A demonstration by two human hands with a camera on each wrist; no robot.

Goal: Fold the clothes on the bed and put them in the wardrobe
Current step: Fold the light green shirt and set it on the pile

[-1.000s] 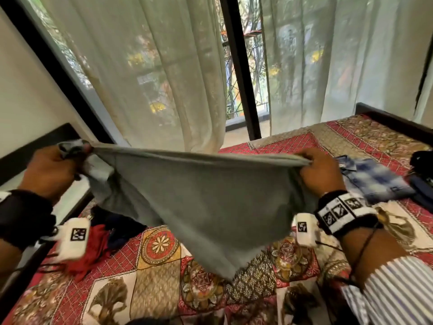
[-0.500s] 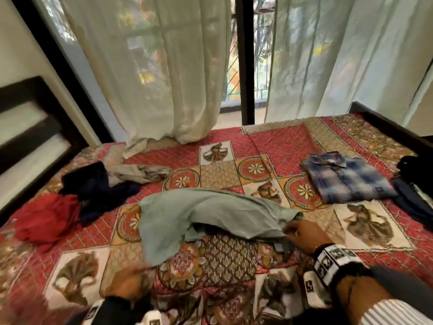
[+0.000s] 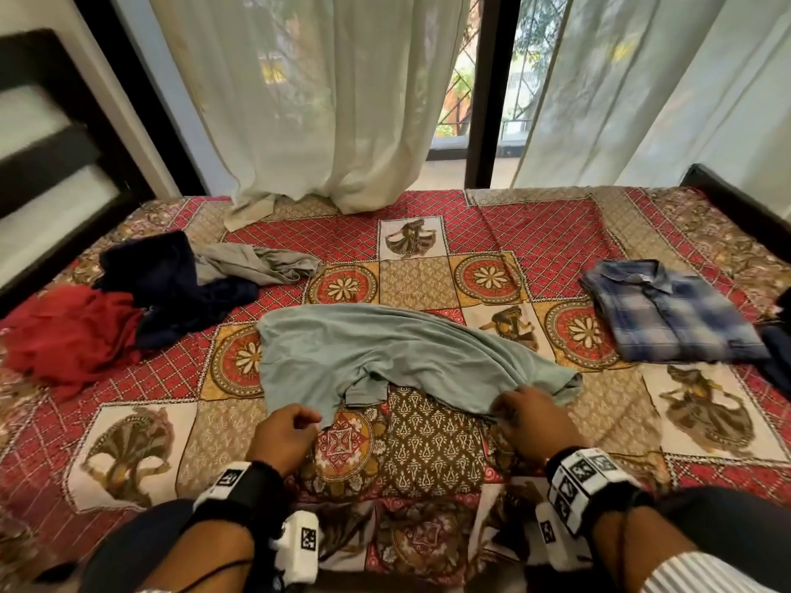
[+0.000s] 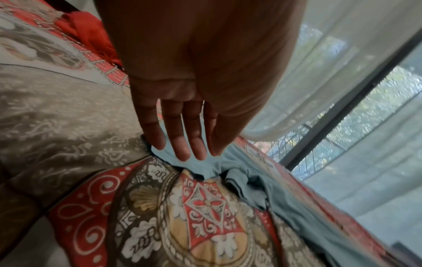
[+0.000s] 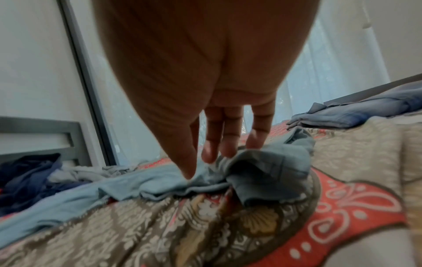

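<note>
Patterned red bedspread (image 3: 535, 233) carried everything; the grey-green T-shirt (image 3: 385, 353) lay rumpled at its centre. Soft, light and limp, it would likely sag unless taken at the hem corners. The right hand (image 3: 528, 421) pinched the near edge between thumb and fingertips (image 5: 253, 144). The left hand (image 3: 284, 434) lay with straight fingers (image 4: 182, 144) on the cloth, gripping nothing.

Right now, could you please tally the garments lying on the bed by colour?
Grey-green shirt: 1
Blue plaid shirt: 1
Red garment: 1
Navy garment: 1
Grey garment: 1
Dark clothes at the right edge: count unclear
Total: at least 5
</note>
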